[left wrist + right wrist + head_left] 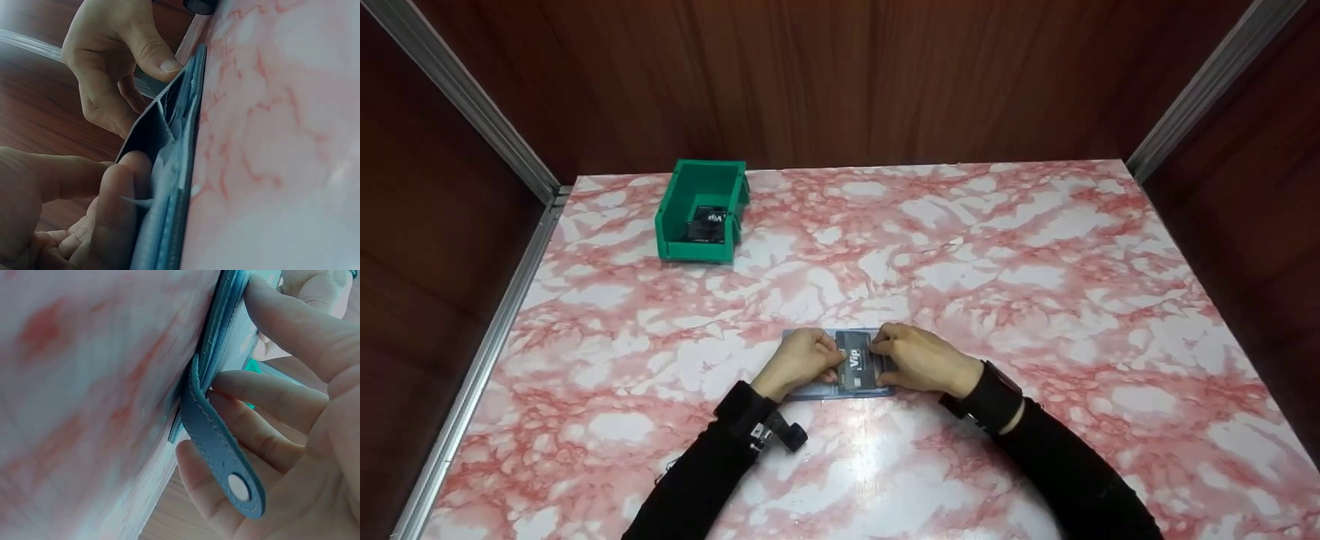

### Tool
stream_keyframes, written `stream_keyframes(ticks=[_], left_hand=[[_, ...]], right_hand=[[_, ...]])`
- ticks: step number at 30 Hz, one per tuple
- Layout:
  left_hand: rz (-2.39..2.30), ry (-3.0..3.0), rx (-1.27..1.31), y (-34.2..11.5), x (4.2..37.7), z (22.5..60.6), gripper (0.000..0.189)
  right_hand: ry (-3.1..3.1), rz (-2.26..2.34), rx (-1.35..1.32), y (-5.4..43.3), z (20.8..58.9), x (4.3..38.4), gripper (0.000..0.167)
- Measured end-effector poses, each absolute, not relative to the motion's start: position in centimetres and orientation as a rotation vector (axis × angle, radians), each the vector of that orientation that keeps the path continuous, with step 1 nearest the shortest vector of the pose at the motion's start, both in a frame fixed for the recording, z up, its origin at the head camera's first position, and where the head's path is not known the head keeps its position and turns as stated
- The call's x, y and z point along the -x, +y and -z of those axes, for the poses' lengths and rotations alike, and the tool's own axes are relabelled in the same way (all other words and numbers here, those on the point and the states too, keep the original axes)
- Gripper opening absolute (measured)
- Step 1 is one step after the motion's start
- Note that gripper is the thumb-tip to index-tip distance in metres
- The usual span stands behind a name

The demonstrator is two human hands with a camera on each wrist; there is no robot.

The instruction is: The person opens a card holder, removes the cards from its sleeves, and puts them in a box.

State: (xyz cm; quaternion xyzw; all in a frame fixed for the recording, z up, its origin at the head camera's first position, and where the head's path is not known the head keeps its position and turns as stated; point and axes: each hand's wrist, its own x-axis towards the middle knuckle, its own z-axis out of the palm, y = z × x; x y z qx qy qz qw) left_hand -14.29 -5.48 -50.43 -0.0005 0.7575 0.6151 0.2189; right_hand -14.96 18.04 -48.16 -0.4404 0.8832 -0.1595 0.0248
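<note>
Brown walls [840, 82] (metal strips [1207, 86] at corners) border a marbled tabletop [1035, 262].

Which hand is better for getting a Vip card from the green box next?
Probably the left hand: the green box, holding a black Vip card, is nearer to it than to the right hand. Both are touching the card holder, though.
</note>
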Motion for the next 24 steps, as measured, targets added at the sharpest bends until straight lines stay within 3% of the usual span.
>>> stream_keyframes(ticks=[24], left_hand=[[-1.731, 2.186, -0.035, -5.78, 14.37, 50.57, 0.014]], right_hand=[[2.732, 0.492, 1.391, 18.17, 48.12, 15.05, 0.04]])
